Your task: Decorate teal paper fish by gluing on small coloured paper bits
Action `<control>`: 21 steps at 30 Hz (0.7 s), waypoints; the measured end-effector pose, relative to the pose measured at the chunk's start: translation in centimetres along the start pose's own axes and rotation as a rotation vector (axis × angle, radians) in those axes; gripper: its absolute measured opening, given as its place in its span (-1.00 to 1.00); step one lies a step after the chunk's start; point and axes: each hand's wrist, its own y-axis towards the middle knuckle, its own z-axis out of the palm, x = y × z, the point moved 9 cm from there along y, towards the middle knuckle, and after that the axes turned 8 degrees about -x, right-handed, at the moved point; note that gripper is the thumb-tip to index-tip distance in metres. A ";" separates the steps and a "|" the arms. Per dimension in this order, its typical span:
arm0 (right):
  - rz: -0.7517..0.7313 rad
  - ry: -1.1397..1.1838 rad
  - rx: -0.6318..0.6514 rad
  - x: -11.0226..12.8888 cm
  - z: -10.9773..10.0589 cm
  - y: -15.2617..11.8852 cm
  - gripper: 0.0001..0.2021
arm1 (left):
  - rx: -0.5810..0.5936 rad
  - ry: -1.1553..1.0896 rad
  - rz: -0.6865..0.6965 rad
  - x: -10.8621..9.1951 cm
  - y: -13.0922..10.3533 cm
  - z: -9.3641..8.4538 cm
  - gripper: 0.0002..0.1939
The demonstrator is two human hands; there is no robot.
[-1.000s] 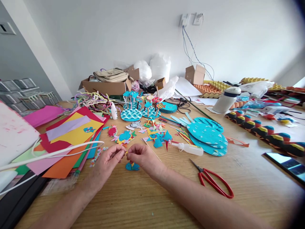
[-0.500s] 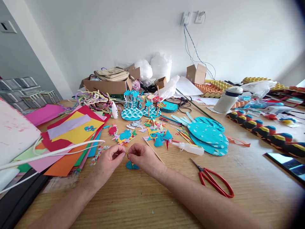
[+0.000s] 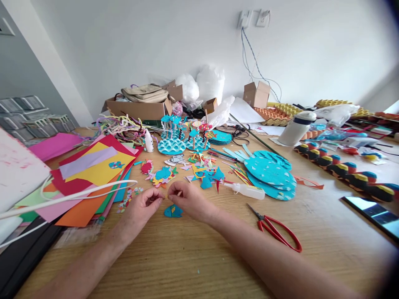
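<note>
Just above a blue paper fish (image 3: pixel 173 211) on the table, my two hands work close together with a small gap between their fingertips. My left hand (image 3: pixel 149 200) is closed in a pinch, thumb against the fingers. My right hand (image 3: pixel 186 197) is pinched too, its thumb and forefinger pointing toward the left hand. Whatever the fingers hold is too small to make out. The fish lies flat and carries a yellow-orange stripe. Beyond the hands lie a blue paper cutout on a colourful one (image 3: pixel 163 175) and several blue and coloured paper scraps (image 3: pixel 205 176).
Red-handled scissors (image 3: pixel 277 228) and a glue bottle (image 3: pixel 249 191) lie to the right, by blue paper discs (image 3: pixel 269 172). Coloured paper sheets (image 3: pixel 77 211) and a white cable (image 3: pixel 93 192) are at left. Finished-looking fish stands (image 3: pixel 171 146) stand behind. A phone (image 3: pixel 374 218) lies far right.
My fingertips have drawn slightly apart; a small yellow bit seen between them before no longer shows clearly. More of the blue fish is uncovered. The whole view has shifted slightly.
</note>
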 end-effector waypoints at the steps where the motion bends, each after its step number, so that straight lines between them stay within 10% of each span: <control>1: -0.065 -0.082 0.018 0.5 -0.5 0.4 -0.90 | 0.016 0.037 0.019 -0.1 -0.1 0.0 -0.89; 10: -0.184 -0.424 0.630 -0.8 2.8 2.1 -0.89 | 0.219 0.389 0.443 -1.9 -3.3 1.3 -0.71; 21: -0.217 -0.514 0.809 -0.4 4.7 2.0 -0.87 | 0.185 0.415 0.595 -1.9 -3.7 2.1 -0.65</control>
